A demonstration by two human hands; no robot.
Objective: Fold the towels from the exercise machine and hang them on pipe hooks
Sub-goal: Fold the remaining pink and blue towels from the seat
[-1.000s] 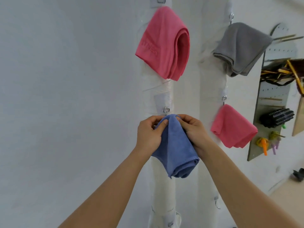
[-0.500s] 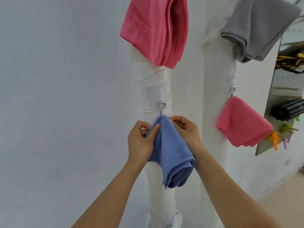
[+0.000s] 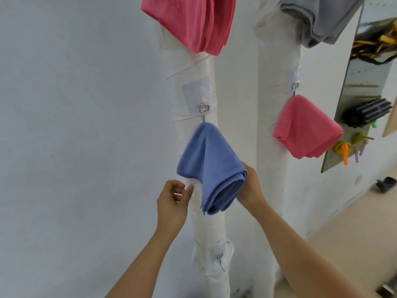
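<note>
— Well, what do we see of the blue towel [image 3: 211, 166]?

— We see it folded in several layers and hanging from the hook [image 3: 204, 109] on the left white pipe [image 3: 194, 78]. Its top makes a point just under the hook, and the cloth spreads wider toward the bottom. The layered edges open at the lower right, like a small roll.

— And our hands?

— Our right hand [image 3: 250, 188] touches the lower right side of the towel, where the folds are. Its fingers are behind the cloth, so we cannot tell if they grip it. Our left hand [image 3: 173, 203] is just beside the towel's lower left corner, apart from it, with fingers loosely curled and holding nothing.

— What hangs around it?

— A large pink towel [image 3: 193, 22] hangs above on the same pipe. On the right pipe [image 3: 277, 61] a grey towel [image 3: 318, 20] hangs high and a smaller pink towel [image 3: 306, 130] lower. A pegboard [image 3: 363, 87] with tools is at the far right.
</note>
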